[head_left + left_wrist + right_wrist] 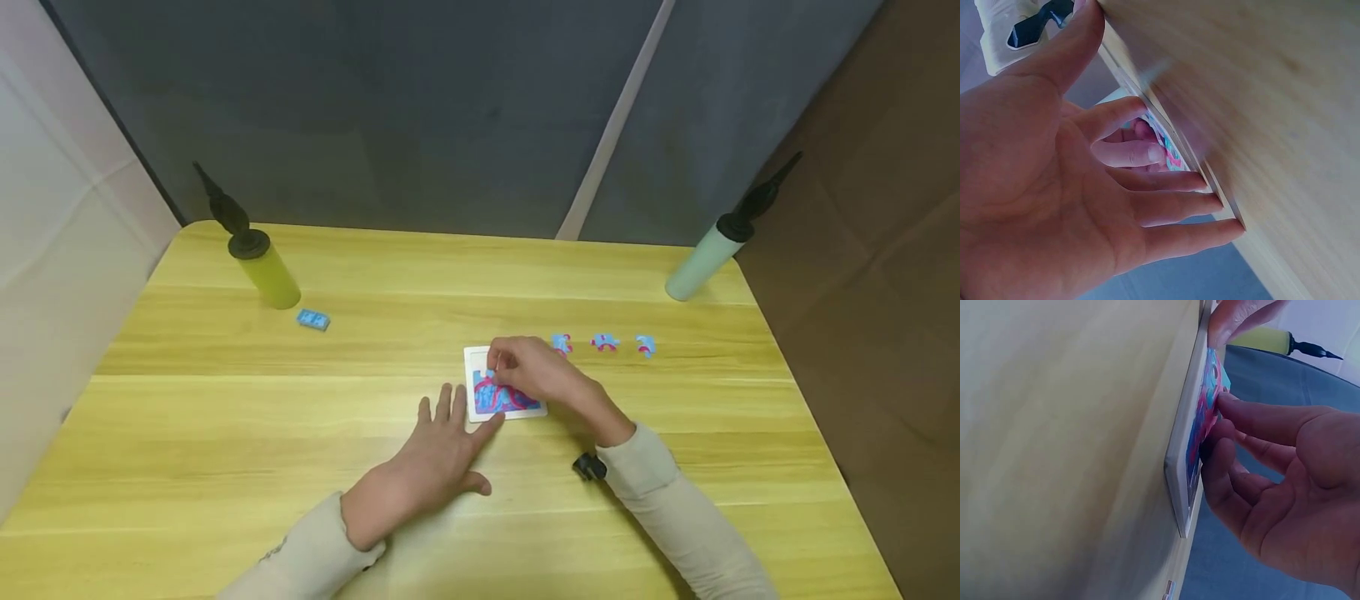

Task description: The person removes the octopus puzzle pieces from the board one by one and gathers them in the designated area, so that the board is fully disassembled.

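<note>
A small jigsaw puzzle in a white tray (pixel 470 360) lies flat on the table, its lower part filled with blue, pink and purple pieces (pixel 491 398). My right hand (pixel 534 368) is over the tray, pinching a puzzle piece (pixel 1225 380) between thumb and fingers at the picture's surface. The fingers hide most of that piece. My left hand (pixel 431 458) rests beside the tray with fingers spread and straight, some of them at its lower left edge. In the left wrist view the left palm (pixel 1066 187) shows, holding nothing.
Three loose puzzle pieces (pixel 604 342) lie in a row right of the tray. A blue block (pixel 312 319) is at the left, near a yellow-green hand pump (pixel 270 275). A pale green pump (pixel 703 262) stands back right. Some small black object (pixel 589 467) is by the right cuff.
</note>
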`<state>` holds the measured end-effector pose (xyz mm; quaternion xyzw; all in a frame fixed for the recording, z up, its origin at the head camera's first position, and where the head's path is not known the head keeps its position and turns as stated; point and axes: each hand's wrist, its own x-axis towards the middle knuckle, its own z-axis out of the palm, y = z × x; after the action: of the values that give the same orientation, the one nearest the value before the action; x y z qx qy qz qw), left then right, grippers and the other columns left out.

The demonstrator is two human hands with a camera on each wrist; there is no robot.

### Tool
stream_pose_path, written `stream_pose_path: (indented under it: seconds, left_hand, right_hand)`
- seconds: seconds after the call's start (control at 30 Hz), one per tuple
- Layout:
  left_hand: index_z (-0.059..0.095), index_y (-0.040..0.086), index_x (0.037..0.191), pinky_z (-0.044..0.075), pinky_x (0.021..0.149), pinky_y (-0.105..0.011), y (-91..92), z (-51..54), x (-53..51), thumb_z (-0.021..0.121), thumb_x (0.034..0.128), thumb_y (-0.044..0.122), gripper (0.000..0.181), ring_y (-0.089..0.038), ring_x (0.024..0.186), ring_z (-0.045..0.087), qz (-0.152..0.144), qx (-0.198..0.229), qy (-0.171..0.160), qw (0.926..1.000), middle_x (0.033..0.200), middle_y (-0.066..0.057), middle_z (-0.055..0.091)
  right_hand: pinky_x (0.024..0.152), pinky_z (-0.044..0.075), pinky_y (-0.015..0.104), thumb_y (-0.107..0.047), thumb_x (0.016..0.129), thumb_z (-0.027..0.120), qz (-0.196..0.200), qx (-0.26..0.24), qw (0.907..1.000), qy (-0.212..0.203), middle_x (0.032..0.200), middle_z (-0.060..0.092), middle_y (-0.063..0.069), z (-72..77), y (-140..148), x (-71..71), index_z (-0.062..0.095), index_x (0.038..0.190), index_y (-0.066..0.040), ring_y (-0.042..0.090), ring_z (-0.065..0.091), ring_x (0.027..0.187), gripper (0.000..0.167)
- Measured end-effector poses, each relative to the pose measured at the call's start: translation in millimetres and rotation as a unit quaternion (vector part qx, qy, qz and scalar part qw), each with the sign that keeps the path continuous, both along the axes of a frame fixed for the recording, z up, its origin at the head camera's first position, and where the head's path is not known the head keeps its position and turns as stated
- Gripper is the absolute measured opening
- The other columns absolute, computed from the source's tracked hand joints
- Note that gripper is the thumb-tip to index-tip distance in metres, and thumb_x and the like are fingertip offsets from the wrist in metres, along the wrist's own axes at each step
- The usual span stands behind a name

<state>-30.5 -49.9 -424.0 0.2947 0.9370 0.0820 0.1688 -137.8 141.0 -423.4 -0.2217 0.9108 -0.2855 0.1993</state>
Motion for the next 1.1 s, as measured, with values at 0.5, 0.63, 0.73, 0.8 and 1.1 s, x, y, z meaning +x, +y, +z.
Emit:
stream_pose_path:
  seconds: [0.5, 0.63, 0.73, 0.8, 1.1]
  left_hand:
    - [0.037, 0.02, 0.161, 0.032, 0.118, -0.069, 1.0, 1.6, -0.6, 0.072, 0.0856, 0.062, 0.094, -0.057, 0.151, 0.026, 0.002, -0.025, -0.008, 0.9997, 0.162, -0.038, 0.027]
    - [0.036, 0.017, 0.162, 0.031, 0.119, -0.068, 1.8, 1.8, 0.5, 0.073, 0.0854, 0.061, 0.095, -0.056, 0.152, 0.025, 0.008, -0.025, -0.013, 0.9996, 0.162, -0.037, 0.027]
    - [0.036, 0.017, 0.161, 0.032, 0.119, -0.068, 2.2, 2.0, 1.0, 0.072, 0.0854, 0.062, 0.095, -0.055, 0.152, 0.026, 0.008, -0.025, -0.013, 0.9996, 0.162, -0.037, 0.027]
    - [0.037, 0.017, 0.161, 0.032, 0.119, -0.068, 2.3, 2.1, 1.2, 0.072, 0.0851, 0.062, 0.095, -0.055, 0.152, 0.027, 0.008, -0.026, -0.01, 0.9996, 0.162, -0.037, 0.028]
    - [0.039, 0.017, 0.16, 0.031, 0.119, -0.068, 2.3, 4.2, 0.5, 0.075, 0.0837, 0.06, 0.095, -0.055, 0.152, 0.027, 0.013, -0.02, -0.008, 0.9997, 0.161, -0.037, 0.03]
  right_hand:
    - [0.074, 0.049, 0.028, -0.014, 0.095, 0.073, 0.016, 0.017, 0.9997, -0.009, 0.087, 0.066, -0.002, 2.9, -3, -0.5, 0.07, 0.104, -0.013, 0.014, 0.057, 0.078, 0.01]
    - [0.076, 0.05, 0.029, -0.012, 0.098, 0.068, 0.006, 0.005, 0.9998, -0.018, 0.088, 0.067, -0.001, 2.5, -1, -0.1, 0.069, 0.102, -0.013, 0.015, 0.058, 0.08, 0.005]
    - [0.08, 0.052, 0.03, -0.013, 0.099, 0.066, -0.005, -0.01, 0.9995, -0.03, 0.091, 0.07, -0.001, 3.0, 1, -0.2, 0.07, 0.099, -0.014, 0.015, 0.061, 0.084, 0.004]
    - [0.081, 0.053, 0.031, -0.015, 0.099, 0.067, -0.01, -0.02, 0.9991, -0.037, 0.093, 0.071, -0.001, 3.9, 3, -0.2, 0.07, 0.097, -0.016, 0.015, 0.062, 0.087, 0.004]
    - [0.075, 0.052, 0.029, -0.015, 0.099, 0.067, -0.024, -0.072, 0.9962, -0.044, 0.095, 0.072, 0.002, 10.7, 12, -4.2, 0.071, 0.098, -0.015, 0.015, 0.062, 0.08, 0.005]
